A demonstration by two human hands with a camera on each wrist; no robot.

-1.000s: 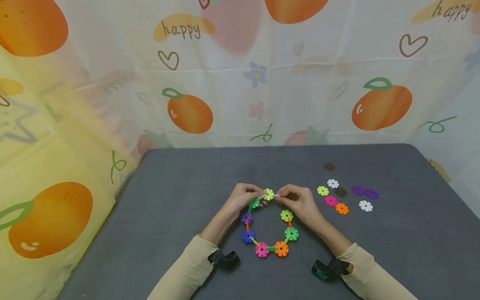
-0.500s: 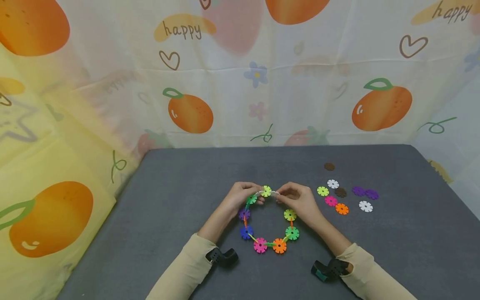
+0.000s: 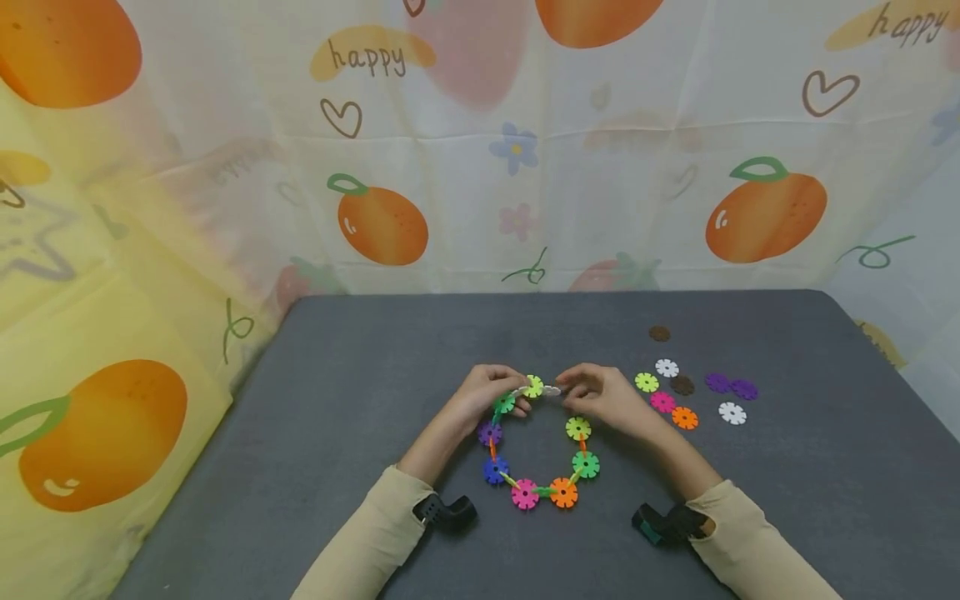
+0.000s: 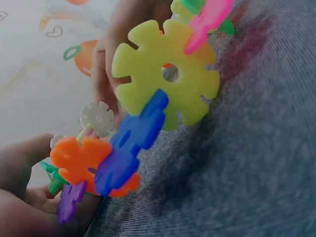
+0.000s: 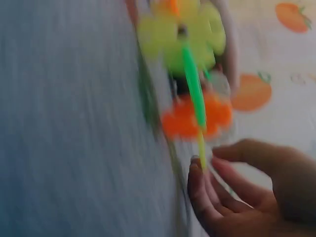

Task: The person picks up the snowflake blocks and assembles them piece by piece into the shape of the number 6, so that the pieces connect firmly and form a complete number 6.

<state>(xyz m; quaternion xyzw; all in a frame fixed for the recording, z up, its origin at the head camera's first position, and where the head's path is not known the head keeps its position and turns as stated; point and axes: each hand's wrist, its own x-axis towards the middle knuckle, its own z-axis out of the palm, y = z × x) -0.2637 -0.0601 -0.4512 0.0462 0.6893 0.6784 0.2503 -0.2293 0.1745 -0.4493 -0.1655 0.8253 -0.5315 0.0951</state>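
Note:
A chain of notched plastic snowflake discs curves like an open ring above the grey table. My left hand (image 3: 491,392) pinches it at the upper left, between a green disc (image 3: 505,404) and a yellow disc (image 3: 533,387); the fingertips partly hide the piece there. Beyond the yellow one, a white disc (image 3: 552,391) ends the chain. Just right of that end is my right hand (image 3: 603,400), thumb and fingers parted, holding nothing. The other end, a yellow disc (image 3: 578,428), hangs below its fingers. In the left wrist view, blue (image 4: 131,143) and orange discs (image 4: 79,160) interlock.
Loose discs lie right of the hands: brown (image 3: 659,333), white (image 3: 667,367), yellow (image 3: 647,382), pink (image 3: 663,402), orange (image 3: 685,417) and purple (image 3: 717,382). The grey table (image 3: 375,350) meets a printed curtain (image 3: 465,208) at its back edge.
My right hand has let go of the white disc at the chain's end and drawn slightly right. The left hand still holds the chain, which has shifted only a little.

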